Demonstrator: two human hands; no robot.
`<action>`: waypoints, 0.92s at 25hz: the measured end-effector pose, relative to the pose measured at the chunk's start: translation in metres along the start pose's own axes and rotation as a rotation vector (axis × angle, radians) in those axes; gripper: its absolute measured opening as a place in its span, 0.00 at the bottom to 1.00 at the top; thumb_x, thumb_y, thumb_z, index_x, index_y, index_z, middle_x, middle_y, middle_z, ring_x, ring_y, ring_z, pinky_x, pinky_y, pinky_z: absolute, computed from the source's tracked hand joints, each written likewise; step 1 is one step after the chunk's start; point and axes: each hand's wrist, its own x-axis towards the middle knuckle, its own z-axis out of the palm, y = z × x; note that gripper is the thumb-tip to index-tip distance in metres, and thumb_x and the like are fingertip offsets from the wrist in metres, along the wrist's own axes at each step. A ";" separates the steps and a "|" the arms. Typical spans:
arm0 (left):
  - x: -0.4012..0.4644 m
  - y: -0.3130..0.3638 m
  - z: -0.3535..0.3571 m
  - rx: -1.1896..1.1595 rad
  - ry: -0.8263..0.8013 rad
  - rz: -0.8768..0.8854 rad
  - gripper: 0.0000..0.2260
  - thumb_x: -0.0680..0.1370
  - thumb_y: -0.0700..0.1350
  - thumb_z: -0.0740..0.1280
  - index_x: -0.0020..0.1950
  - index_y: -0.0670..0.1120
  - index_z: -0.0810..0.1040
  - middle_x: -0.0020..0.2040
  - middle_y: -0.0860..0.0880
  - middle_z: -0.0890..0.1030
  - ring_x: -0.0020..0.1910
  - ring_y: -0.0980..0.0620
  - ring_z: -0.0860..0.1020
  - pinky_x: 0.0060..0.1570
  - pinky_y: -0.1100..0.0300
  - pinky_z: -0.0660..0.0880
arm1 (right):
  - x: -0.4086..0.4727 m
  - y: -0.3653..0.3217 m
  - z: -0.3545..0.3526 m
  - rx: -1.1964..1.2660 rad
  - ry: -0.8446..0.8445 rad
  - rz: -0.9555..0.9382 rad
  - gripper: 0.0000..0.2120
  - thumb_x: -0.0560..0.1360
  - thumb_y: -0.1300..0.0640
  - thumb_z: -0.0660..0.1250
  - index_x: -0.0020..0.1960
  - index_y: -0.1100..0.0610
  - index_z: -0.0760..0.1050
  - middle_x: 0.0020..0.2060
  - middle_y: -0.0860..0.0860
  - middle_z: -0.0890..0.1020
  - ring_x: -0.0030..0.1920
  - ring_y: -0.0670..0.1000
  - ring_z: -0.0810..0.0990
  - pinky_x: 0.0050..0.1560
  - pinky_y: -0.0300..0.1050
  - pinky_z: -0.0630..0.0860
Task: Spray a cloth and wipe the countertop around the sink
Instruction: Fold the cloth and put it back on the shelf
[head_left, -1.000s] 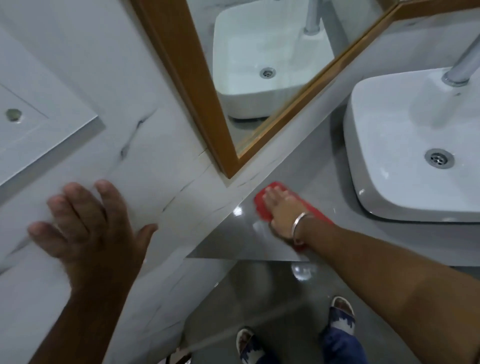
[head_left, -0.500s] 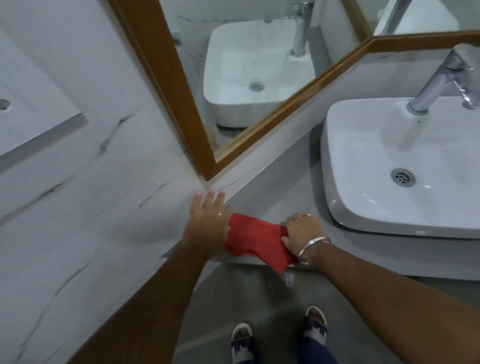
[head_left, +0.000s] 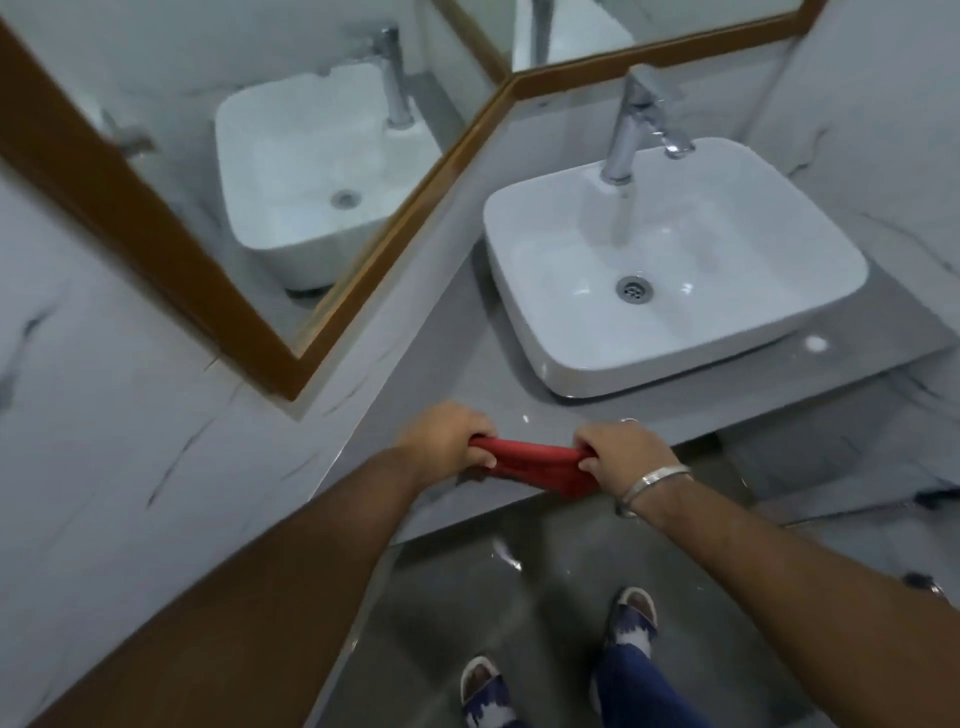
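Observation:
A red cloth (head_left: 535, 462) is stretched between my two hands just above the front edge of the grey countertop (head_left: 467, 379). My left hand (head_left: 447, 436) grips its left end in a fist. My right hand (head_left: 628, 454), with a silver bangle on the wrist, grips its right end. The cloth sags a little and hangs over the counter's edge. A white square sink (head_left: 675, 260) sits on the countertop behind and to the right of my hands. No spray bottle is in view.
A chrome tap (head_left: 634, 124) rises behind the sink. A wood-framed mirror (head_left: 291, 156) hangs on the marble wall at the left and meets a second mirror at the corner. Below lie a glossy grey floor (head_left: 467, 597) and my sandalled feet (head_left: 634, 613).
One second ago my right hand pressed the cloth flat on the countertop while my left hand was against the wall. My left hand came over and both hands now hold the cloth taut.

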 end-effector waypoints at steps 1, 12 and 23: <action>0.016 0.026 -0.008 0.042 -0.027 0.064 0.07 0.74 0.52 0.74 0.48 0.50 0.85 0.44 0.51 0.84 0.42 0.52 0.78 0.42 0.57 0.72 | -0.017 0.022 -0.007 0.042 0.030 0.062 0.06 0.75 0.50 0.68 0.51 0.49 0.75 0.50 0.52 0.82 0.55 0.57 0.77 0.52 0.49 0.72; 0.190 0.425 0.057 -0.072 -0.188 0.705 0.11 0.74 0.42 0.73 0.55 0.48 0.85 0.50 0.53 0.86 0.48 0.57 0.81 0.51 0.63 0.75 | -0.306 0.319 -0.065 0.407 0.491 0.700 0.09 0.76 0.58 0.64 0.55 0.51 0.77 0.50 0.55 0.80 0.52 0.56 0.77 0.52 0.47 0.71; 0.340 0.651 0.184 -0.411 -0.169 0.410 0.16 0.75 0.34 0.73 0.62 0.42 0.80 0.58 0.44 0.82 0.55 0.48 0.80 0.60 0.55 0.77 | -0.366 0.528 -0.009 1.164 1.138 1.461 0.17 0.73 0.55 0.73 0.58 0.61 0.75 0.53 0.58 0.81 0.49 0.56 0.78 0.55 0.48 0.74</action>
